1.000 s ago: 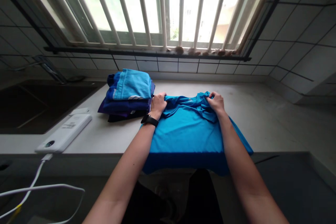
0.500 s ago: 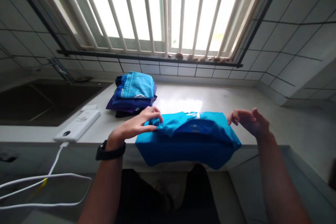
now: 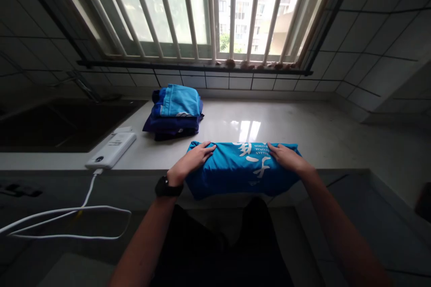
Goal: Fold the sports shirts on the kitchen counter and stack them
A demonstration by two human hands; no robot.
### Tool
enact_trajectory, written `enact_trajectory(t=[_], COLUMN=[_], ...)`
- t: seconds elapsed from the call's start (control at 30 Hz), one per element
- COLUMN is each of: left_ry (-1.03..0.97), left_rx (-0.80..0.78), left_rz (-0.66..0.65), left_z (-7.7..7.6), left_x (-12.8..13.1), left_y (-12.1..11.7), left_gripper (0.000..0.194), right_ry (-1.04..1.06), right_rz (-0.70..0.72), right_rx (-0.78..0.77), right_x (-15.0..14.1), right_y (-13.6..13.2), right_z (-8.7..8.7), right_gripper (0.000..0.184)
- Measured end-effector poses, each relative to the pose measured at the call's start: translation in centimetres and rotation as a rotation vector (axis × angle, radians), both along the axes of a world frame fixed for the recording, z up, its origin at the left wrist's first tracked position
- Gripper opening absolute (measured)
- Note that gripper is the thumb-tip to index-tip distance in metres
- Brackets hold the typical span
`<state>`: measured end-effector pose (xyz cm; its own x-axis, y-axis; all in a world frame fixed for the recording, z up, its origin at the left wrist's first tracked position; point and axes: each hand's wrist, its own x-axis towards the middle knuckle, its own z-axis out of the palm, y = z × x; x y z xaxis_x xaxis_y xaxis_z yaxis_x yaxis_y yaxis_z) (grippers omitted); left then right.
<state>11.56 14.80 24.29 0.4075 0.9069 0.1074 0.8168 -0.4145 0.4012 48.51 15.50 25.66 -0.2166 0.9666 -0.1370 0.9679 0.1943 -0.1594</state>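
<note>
A bright blue T-shirt (image 3: pixel 229 166) with white lettering lies folded across the counter's front edge, its near part hanging down over the edge. On its far left part rests my left hand (image 3: pixel 195 160), fingers stretched out over the cloth. My right hand (image 3: pixel 284 156) lies on the right part beside the print, fingers also extended on the fabric. Neither hand visibly pinches the cloth, and the undersides of the fingers are hidden. Behind and to the left sits a stack of folded clothes (image 3: pixel 182 101), light blue on top with purple and black below.
A white power bank (image 3: pixel 112 150) with a plugged-in white cable (image 3: pixel 89 195) lies left of the shirt, near the dark sink (image 3: pixel 50 143). A barred window (image 3: pixel 208 13) stands behind the white counter (image 3: pixel 303 116). Small brownish objects line the sill.
The shirt's upper layer has come down over the near part, and its white print now faces up. My right hand has moved left onto the cloth; my left hand has flattened on it.
</note>
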Motion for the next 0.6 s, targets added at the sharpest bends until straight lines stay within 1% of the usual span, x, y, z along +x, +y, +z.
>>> enact_trajectory(t=[0.1,0.17,0.23,0.3,0.37,0.4,0.47,0.53,0.57,0.6], left_ry=[-0.137,-0.197,-0.200,-0.153,-0.082,-0.050,-0.018,-0.017,-0.018,-0.015], left_rx=[-0.001,0.041,0.083,0.094,0.086,0.084,0.093,0.109,0.113,0.104], left_rz=[-0.013,0.018,0.069,0.126,0.200,0.238,0.283,0.280,0.269,0.247], left_z=[0.2,0.3,0.4,0.8,1.5,2.0,2.8,3.4,3.4,3.2], left_x=[0.2,0.5,0.9,1.5,2.2,2.5,2.9,2.6,2.3,1.9], left_y=[1.6,2.7,4.1,5.9,8.0,8.9,10.0,9.6,8.8,7.8], left_gripper=[0.032,0.025,0.020,0.018,0.021,0.021,0.023,0.028,0.034,0.041], right_ry=[0.067,0.100,0.116,0.129,0.135,0.138,0.160,0.208,0.230,0.242], right_rz=[-0.014,-0.023,-0.042,-0.071,-0.115,-0.140,-0.168,-0.143,-0.114,-0.093], right_rx=[0.021,0.030,0.024,0.003,0.001,0.028,0.141,0.251,0.268,0.251], right_x=[0.2,0.4,0.5,0.2,-0.7,-1.2,-2.2,-2.6,-2.5,-2.2], right_y=[1.3,2.2,3.5,5.1,7.0,7.8,9.0,9.1,8.7,8.1], right_z=[-0.1,-0.2,-0.1,0.3,1.0,1.3,1.8,2.0,1.8,1.6], right_gripper=[0.043,0.031,0.021,0.019,0.021,0.023,0.030,0.042,0.048,0.056])
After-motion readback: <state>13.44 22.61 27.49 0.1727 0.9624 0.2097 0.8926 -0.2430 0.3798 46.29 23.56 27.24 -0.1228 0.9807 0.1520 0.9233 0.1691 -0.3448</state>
